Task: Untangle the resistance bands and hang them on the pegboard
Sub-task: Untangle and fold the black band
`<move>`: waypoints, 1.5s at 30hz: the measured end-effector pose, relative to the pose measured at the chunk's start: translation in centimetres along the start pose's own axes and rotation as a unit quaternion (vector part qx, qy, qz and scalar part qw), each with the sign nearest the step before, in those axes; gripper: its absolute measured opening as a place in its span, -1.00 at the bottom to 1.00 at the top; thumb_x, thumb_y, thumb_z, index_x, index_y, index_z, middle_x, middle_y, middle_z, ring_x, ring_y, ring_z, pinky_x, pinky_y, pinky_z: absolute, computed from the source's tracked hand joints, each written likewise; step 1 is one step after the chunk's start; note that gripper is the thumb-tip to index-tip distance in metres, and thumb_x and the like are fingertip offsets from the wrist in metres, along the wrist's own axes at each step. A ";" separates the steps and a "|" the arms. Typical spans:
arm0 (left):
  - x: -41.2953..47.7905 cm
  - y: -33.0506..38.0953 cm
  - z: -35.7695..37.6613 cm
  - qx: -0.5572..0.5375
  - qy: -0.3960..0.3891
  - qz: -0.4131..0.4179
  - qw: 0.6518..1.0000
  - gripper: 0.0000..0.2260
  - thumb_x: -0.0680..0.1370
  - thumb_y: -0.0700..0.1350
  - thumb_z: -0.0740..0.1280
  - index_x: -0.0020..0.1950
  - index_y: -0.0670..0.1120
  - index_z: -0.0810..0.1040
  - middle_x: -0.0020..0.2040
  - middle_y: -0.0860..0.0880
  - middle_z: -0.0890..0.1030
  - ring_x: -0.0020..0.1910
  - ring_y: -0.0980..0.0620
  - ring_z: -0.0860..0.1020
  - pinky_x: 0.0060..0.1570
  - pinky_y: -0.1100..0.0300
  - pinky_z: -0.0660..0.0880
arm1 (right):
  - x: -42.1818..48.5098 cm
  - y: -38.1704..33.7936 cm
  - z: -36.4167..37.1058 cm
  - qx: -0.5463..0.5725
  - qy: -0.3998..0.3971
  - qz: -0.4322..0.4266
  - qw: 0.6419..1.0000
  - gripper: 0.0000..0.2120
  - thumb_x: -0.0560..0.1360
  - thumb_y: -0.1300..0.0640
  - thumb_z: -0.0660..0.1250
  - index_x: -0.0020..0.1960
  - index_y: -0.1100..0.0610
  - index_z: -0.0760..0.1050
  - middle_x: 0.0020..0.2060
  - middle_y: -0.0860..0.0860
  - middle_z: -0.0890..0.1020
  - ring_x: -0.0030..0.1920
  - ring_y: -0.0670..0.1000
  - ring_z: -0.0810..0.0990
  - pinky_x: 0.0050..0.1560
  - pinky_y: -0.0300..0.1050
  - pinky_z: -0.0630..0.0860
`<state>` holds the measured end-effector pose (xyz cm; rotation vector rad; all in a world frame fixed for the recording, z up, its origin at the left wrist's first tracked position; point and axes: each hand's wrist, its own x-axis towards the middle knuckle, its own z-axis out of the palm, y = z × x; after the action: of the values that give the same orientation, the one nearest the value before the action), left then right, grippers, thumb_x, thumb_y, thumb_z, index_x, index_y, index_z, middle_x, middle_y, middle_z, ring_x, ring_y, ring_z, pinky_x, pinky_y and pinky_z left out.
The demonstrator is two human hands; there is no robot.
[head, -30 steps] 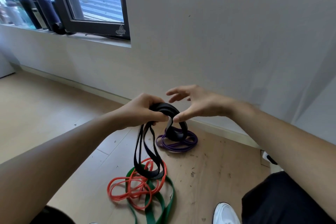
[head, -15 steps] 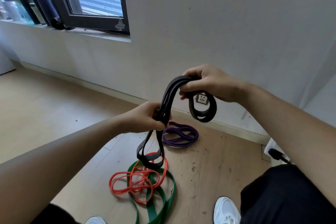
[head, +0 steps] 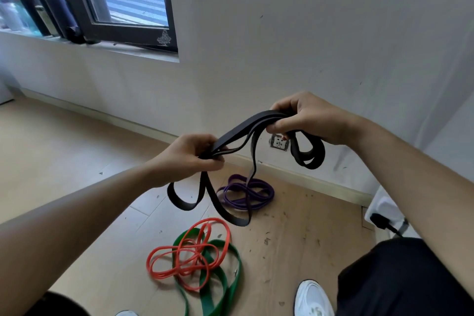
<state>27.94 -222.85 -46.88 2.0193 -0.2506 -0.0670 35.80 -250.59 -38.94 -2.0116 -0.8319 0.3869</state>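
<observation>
A black resistance band (head: 246,127) stretches in the air between both hands. My left hand (head: 189,155) grips its lower strands, and loops hang below it over the floor. Higher and to the right, my right hand (head: 307,120) grips the other end, with a short loop dangling under it. On the wooden floor lie a coiled purple band (head: 246,194), a tangled orange band (head: 189,255) and a green band (head: 220,285) partly under the orange one. No pegboard is in view.
A white wall with a socket (head: 278,141) stands close ahead, a dark-framed window (head: 115,2) up left. A white device with a black plug (head: 384,215) sits at the right. My white shoe (head: 311,299) is near the green band.
My right hand closed on the black band, lifted it and pulled it rightwards away from the left hand. The band has spread out, and its loops now hang off the floor.
</observation>
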 end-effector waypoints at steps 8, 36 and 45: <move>0.4 0.9 0.6 -0.043 -0.012 -0.009 0.999 -0.74 0.44 -0.25 0.56 0.06 -0.17 0.60 -0.17 -0.06 0.68 -0.16 -0.03 0.66 -0.05 0.15 0.59 | 0.2 -0.2 0.6 -0.030 -0.017 0.007 0.999 -0.96 0.49 0.23 0.48 -0.10 0.22 0.66 -0.30 0.06 0.61 -0.26 -0.02 0.56 -0.21 -0.18 0.52; 0.8 2.1 1.5 -0.126 -0.036 -0.001 0.991 -0.63 0.37 -0.04 0.58 0.09 -0.14 0.61 -0.11 -0.04 0.62 -0.11 0.03 0.60 -0.09 0.24 0.53 | 0.6 -0.5 2.6 -0.054 -0.089 0.028 0.994 -0.86 0.47 0.17 0.52 -0.02 0.21 0.66 -0.28 0.05 0.59 -0.27 -0.03 0.54 -0.21 -0.13 0.44; 0.6 1.9 1.6 -0.102 -0.010 0.012 0.995 -0.69 0.40 -0.16 0.42 0.13 -0.16 0.64 -0.02 -0.27 0.67 -0.07 -0.07 0.64 0.02 0.09 0.56 | 0.5 0.4 2.7 0.064 -0.186 0.074 0.978 -0.78 0.51 0.33 0.45 0.15 0.28 0.60 -0.15 0.11 0.64 -0.09 0.07 0.63 0.03 -0.03 0.62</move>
<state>27.96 -225.21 -45.91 1.8139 -0.2698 -0.0927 34.85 -248.67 -40.68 -1.9130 -0.8578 0.9000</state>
